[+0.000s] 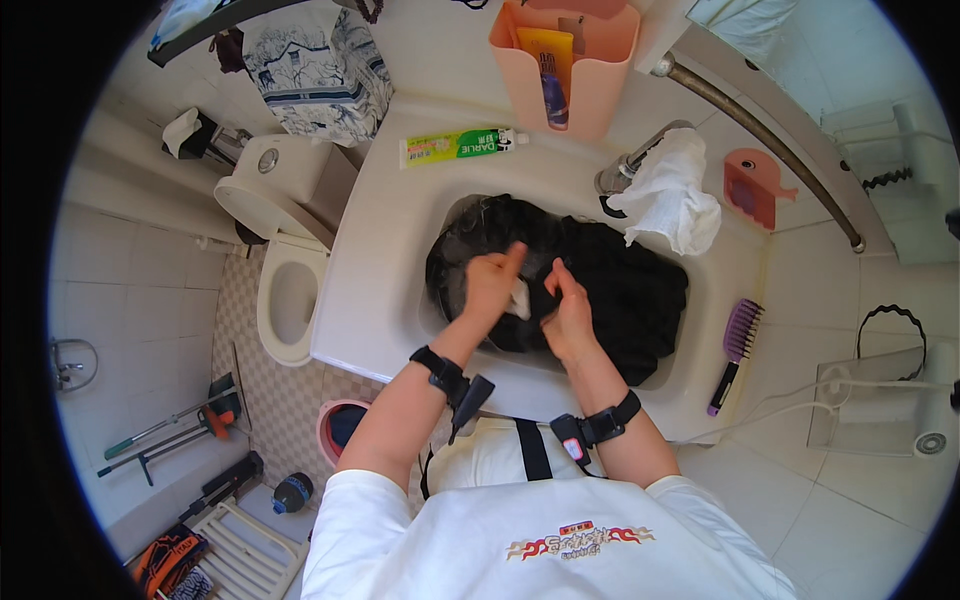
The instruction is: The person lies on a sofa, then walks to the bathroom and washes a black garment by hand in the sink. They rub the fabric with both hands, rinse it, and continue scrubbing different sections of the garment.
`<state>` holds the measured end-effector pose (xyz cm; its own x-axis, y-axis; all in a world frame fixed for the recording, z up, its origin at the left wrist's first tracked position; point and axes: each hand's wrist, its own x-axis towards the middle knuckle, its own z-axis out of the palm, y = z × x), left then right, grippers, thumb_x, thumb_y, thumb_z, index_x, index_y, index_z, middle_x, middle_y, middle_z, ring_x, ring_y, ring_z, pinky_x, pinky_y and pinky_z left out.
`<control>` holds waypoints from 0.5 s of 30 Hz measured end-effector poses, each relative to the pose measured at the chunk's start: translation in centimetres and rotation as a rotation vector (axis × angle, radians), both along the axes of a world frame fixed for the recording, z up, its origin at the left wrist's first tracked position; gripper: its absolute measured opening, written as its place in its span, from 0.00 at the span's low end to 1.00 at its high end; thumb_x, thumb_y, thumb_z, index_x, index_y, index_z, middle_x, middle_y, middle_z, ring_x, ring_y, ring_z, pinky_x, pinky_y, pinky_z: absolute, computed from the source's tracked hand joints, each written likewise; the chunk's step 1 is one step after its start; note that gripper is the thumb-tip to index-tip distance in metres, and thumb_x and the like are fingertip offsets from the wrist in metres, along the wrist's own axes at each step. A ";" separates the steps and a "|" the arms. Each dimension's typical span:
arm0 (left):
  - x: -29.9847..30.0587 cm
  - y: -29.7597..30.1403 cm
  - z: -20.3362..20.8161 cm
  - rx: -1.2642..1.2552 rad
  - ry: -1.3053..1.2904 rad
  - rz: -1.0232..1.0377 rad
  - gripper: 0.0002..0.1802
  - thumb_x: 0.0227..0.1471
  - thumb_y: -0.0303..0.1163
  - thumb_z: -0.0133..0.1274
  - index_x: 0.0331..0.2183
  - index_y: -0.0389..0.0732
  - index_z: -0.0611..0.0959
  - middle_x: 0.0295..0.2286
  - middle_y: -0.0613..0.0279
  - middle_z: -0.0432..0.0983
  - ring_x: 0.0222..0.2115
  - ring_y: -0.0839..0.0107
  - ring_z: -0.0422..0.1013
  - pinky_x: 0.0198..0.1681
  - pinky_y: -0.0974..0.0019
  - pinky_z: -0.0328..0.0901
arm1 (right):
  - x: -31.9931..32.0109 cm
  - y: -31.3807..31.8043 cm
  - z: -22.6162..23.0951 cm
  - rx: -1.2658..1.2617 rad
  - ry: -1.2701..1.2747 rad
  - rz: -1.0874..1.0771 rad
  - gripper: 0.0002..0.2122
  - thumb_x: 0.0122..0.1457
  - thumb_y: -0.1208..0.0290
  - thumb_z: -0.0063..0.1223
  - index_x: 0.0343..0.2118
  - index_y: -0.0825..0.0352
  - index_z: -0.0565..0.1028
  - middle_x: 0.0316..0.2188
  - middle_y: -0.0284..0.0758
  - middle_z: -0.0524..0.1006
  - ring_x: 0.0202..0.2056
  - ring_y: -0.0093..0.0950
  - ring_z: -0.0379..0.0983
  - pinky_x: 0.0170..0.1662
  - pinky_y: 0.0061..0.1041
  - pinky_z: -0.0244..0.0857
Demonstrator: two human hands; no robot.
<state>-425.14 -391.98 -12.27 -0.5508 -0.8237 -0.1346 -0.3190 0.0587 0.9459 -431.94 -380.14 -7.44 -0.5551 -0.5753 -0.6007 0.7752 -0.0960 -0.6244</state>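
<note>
A bundle of wet black clothing fills the sink basin, with foamy water at its left end. Over its middle, my left hand is closed with the thumb stretched out, slightly blurred. A small white piece shows beside its fingers; whether it is soap or cloth I cannot tell. My right hand is close by on the right, fingers curled into the black fabric. Both wrists wear black straps with small devices.
A toothpaste tube and a pink holder stand along the back of the white counter. White cloth drapes over the faucet. A purple hairbrush lies right. Left are a toilet and pink bucket.
</note>
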 end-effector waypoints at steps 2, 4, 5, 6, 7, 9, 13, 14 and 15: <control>0.4 -2.3 -2.2 -0.068 -0.126 0.237 0.29 0.58 0.46 0.50 0.17 0.30 0.77 0.12 0.48 0.69 0.14 0.49 0.66 0.21 0.53 0.60 | -1.6 0.1 -1.7 0.099 0.321 0.164 0.10 0.61 0.61 0.51 0.36 0.63 0.73 0.30 0.28 0.70 0.32 0.21 0.65 0.36 0.22 0.59; 1.0 -2.6 -4.3 -0.416 -0.270 0.041 0.15 0.54 0.36 0.51 0.25 0.34 0.79 0.26 0.45 0.72 0.32 0.45 0.70 0.35 0.52 0.65 | -2.2 0.7 -4.6 0.299 0.794 0.380 0.18 0.59 0.63 0.53 0.51 0.61 0.70 0.41 0.36 0.73 0.43 0.30 0.69 0.46 0.27 0.62; 1.0 -1.3 -4.5 -0.565 -0.265 -0.109 0.07 0.51 0.31 0.53 0.28 0.37 0.81 0.30 0.46 0.72 0.38 0.45 0.69 0.37 0.52 0.64 | -1.8 1.2 -6.2 0.376 1.075 0.433 0.22 0.57 0.64 0.53 0.56 0.59 0.67 0.46 0.40 0.72 0.47 0.34 0.69 0.51 0.29 0.61; 1.3 -0.1 -4.5 -0.548 -0.332 -0.336 0.06 0.49 0.28 0.53 0.31 0.39 0.81 0.33 0.45 0.71 0.41 0.44 0.67 0.42 0.52 0.64 | -1.4 1.2 -7.1 0.443 1.351 0.497 0.27 0.56 0.65 0.54 0.60 0.58 0.63 0.50 0.43 0.71 0.52 0.39 0.68 0.55 0.32 0.61; 1.7 0.9 -4.0 -0.525 -0.395 -0.561 0.09 0.46 0.26 0.53 0.34 0.42 0.81 0.37 0.45 0.69 0.44 0.44 0.65 0.46 0.52 0.63 | -1.3 1.2 -7.1 0.510 1.284 0.620 0.29 0.55 0.66 0.54 0.61 0.57 0.61 0.53 0.46 0.68 0.54 0.42 0.65 0.57 0.34 0.59; 2.5 1.0 -3.5 -0.631 -0.458 -0.697 0.12 0.46 0.25 0.52 0.36 0.45 0.82 0.38 0.48 0.71 0.38 0.46 0.70 0.46 0.52 0.67 | -1.3 0.7 -6.9 0.633 1.144 0.858 0.33 0.53 0.66 0.56 0.64 0.56 0.57 0.58 0.51 0.62 0.59 0.47 0.59 0.61 0.37 0.55; 1.3 0.1 -0.7 -0.369 -0.491 -0.482 0.09 0.49 0.26 0.52 0.35 0.45 0.81 0.37 0.48 0.74 0.37 0.47 0.74 0.38 0.51 0.70 | -1.7 -0.5 -6.0 0.263 0.410 0.393 0.31 0.58 0.64 0.53 0.65 0.54 0.55 0.58 0.43 0.64 0.58 0.39 0.61 0.59 0.34 0.57; 1.4 0.5 0.5 -0.323 -0.348 -0.399 0.08 0.50 0.27 0.52 0.35 0.45 0.81 0.36 0.48 0.74 0.37 0.47 0.74 0.37 0.51 0.69 | -0.9 -1.2 -3.7 0.228 0.114 0.282 0.28 0.62 0.61 0.49 0.64 0.50 0.56 0.53 0.40 0.68 0.57 0.36 0.63 0.58 0.34 0.58; 0.6 1.3 2.2 -0.284 -0.193 -0.332 0.07 0.50 0.28 0.52 0.35 0.45 0.80 0.35 0.48 0.74 0.37 0.46 0.73 0.36 0.51 0.69 | -1.2 -1.1 -4.4 0.080 0.078 0.222 0.26 0.63 0.59 0.48 0.64 0.49 0.57 0.53 0.39 0.69 0.55 0.41 0.64 0.56 0.38 0.60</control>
